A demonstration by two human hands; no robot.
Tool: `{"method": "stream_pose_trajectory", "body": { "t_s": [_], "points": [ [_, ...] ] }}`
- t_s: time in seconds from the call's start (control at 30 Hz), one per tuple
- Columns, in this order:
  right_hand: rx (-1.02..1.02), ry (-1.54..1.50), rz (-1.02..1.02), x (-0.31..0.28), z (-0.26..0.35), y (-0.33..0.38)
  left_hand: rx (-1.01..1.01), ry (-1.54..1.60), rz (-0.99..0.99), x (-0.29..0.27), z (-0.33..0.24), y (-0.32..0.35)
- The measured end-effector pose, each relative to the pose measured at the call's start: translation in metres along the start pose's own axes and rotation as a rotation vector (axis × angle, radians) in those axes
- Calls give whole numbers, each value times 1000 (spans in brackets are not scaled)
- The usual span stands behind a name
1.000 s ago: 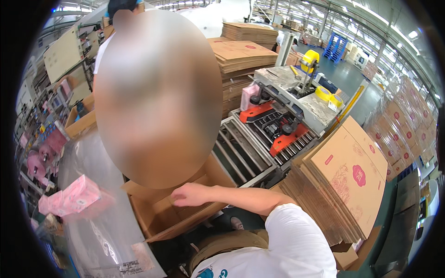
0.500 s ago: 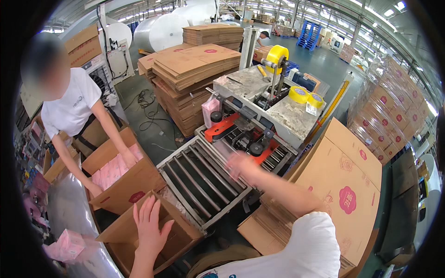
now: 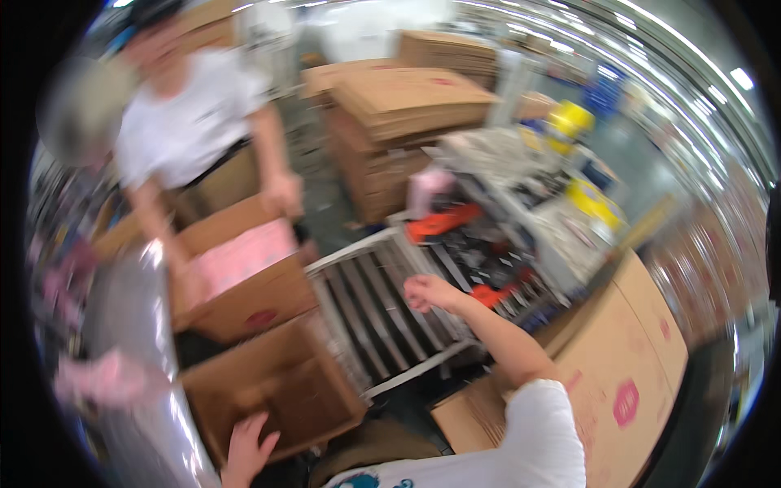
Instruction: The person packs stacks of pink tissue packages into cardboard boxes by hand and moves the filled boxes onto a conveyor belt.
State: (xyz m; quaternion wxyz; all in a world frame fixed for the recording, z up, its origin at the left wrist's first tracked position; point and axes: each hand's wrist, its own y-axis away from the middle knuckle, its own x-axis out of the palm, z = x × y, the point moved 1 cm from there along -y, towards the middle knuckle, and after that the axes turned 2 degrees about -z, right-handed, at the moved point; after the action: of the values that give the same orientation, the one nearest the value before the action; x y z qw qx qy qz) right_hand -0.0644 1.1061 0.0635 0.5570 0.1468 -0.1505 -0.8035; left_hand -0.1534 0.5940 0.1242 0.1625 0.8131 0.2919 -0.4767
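Note:
My left hand point(image 3: 246, 446), fingers apart, is at the near rim of an open cardboard box point(image 3: 325, 366), with nothing in its grip. Brown inner walls show in that box, and no contents can be made out. Over the roller conveyor point(image 3: 423, 372) hangs my right hand point(image 3: 431, 294), its fingers curled into a loose fist with nothing showing in them. A second cardboard box point(image 3: 272, 297), filled with pink packages point(image 3: 244, 259), stands beyond the first. A co-worker's hands are on that box, one at its far rim and one at its left side.
Flattened cardboard cartons point(image 3: 602, 382) lean at my right, and a tall stack of them point(image 3: 399, 106) stands behind the conveyor. The tape sealing machine point(image 3: 537, 195) carries yellow tape rolls point(image 3: 592, 203). On the left is a shiny metal table point(image 3: 122, 297) with a pink package point(image 3: 110, 378).
My left hand has dropped lower along the box. My right hand's fingers have curled over the rollers. One co-worker hand has left the pink packages for the box rim. The view has shifted and blurred.

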Motion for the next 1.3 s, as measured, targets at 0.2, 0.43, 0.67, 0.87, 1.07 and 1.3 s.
{"method": "stream_pose_trajectory", "body": {
  "t_s": [0.2,0.43,0.67,0.87,1.07,1.3],
  "points": [
    [-459,998,541,232,100,-1,-77,-22,-132,-76,86,34],
    [-571,981,988,500,180,-52,-597,-181,-409,-167,297,145],
    [-1401,1136,623,786,197,-141,-911,-88,-693,-305,546,112],
    [-929,1480,559,830,194,-174,-1031,-304,-639,-315,593,45],
    [-881,1426,485,793,195,-176,-667,-399,-594,-257,528,109],
    [-1169,1052,864,940,173,-119,-906,-348,-608,-236,448,262]
  ]
}}
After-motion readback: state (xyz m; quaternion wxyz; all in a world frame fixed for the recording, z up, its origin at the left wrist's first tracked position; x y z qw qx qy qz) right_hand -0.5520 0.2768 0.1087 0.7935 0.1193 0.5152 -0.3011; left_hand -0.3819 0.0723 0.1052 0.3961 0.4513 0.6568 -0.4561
